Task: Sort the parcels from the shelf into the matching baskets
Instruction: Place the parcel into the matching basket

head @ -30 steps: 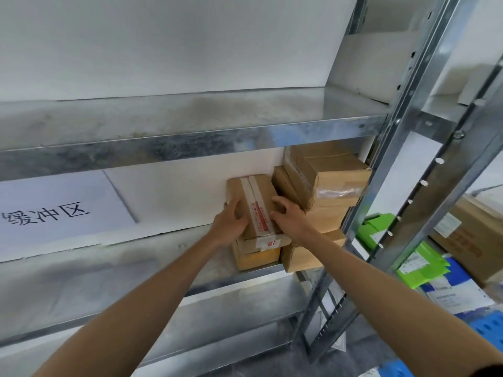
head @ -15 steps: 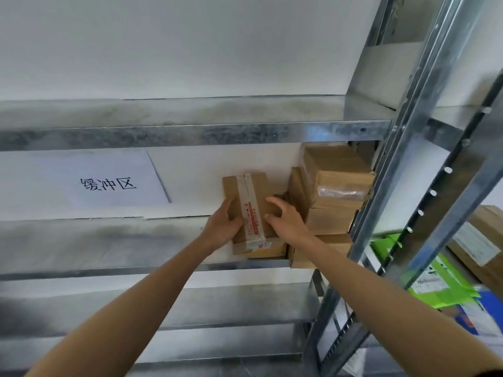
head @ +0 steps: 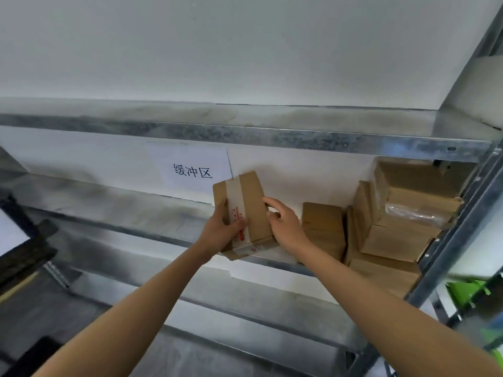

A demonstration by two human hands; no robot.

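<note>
At the shelf (head: 130, 210), left hand (head: 221, 233) gripping taped parcel (head: 251, 202), right hand (head: 284, 224) clasping its side

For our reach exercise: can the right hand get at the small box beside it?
Probably yes: the right hand, now on the parcel, is just left of the small box, nothing between them.

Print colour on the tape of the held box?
Red, on pale tape down the brown box; head view.
</note>
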